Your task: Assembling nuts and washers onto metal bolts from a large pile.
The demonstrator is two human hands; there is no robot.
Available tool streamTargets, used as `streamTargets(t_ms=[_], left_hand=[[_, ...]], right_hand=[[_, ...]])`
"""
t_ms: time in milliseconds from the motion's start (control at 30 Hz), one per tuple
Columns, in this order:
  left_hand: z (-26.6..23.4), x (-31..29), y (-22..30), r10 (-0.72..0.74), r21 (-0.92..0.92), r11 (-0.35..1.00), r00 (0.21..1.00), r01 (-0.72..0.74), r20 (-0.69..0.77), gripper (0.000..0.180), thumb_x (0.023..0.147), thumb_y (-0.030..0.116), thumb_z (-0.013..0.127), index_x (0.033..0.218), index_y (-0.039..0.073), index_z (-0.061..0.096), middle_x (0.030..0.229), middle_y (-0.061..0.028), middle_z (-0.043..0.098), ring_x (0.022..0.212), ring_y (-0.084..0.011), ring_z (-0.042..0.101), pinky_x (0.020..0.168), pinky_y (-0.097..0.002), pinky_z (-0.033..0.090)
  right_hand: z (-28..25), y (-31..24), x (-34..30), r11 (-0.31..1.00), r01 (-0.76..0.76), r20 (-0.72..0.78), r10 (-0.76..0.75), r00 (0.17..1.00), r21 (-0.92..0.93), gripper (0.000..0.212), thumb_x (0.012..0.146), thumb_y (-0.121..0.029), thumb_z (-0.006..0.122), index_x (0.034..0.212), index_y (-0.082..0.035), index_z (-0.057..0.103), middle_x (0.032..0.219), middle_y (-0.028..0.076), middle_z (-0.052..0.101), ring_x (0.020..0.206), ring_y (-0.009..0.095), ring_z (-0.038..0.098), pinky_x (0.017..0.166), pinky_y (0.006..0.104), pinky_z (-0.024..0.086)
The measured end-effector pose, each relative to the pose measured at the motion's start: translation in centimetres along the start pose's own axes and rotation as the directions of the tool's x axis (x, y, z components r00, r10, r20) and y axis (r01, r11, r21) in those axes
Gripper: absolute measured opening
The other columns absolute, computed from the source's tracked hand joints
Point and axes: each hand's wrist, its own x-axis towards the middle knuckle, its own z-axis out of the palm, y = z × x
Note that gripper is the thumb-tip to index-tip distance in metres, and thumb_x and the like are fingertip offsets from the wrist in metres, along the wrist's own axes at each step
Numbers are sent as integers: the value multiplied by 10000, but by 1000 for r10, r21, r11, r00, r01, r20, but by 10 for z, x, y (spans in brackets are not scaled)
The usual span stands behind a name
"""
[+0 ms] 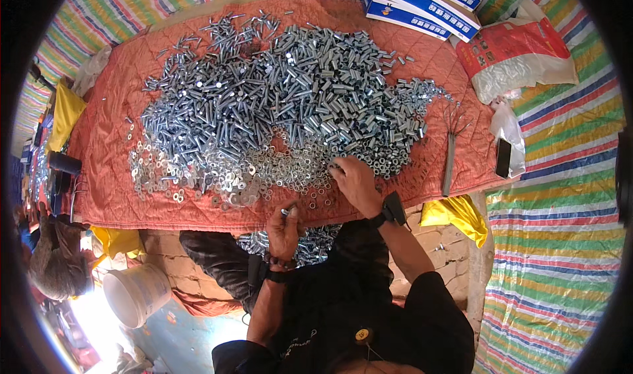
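Near the front edge of the red quilted cloth (422,183), my left hand (282,234) pinches a small metal bolt (288,211) upright between thumb and fingers. My right hand (358,186) reaches over the border of the washers (254,170) and nuts (393,161). Its fingertips are pressed together, and whatever is between them is too small to tell. Behind the washers lies a broad heap of long bolts (211,104), with short metal sleeves (349,87) heaped to its right. More metal fasteners (321,243) lie in a pile between my legs, below the table edge.
A hand rake (450,153) lies right of the heap, near a dark phone (503,158) on a white bag. Blue-and-white boxes (422,18) and a red-and-white sack (521,54) stand far right. A white bucket (136,295) is at lower left, beside another person (59,262).
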Motion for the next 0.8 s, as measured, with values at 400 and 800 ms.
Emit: streamTargets(t_ms=[400,800], left_hand=[[-7,15,7,226,398,901,969,-171,-95,217,927,129,553,1112,27,602,641,34,509,553,-43,420,497,-216,354],[-3,11,-2,273,531,822,961,-208,-46,232,879,88,603,1103,32,619,709,-111,617,622,-166,587,565,-304,457]], right_hand=[[-16,-6,-16,920,-281,331,185,926,274,143,790,-125,666,861,-2,650,770,151,612,731,317,599,653,396,477],[0,-5,-34,998,-14,269,-4,963,64,141,816,-156,647,892,-37,647,794,172,593,766,358,590,651,440,466]])
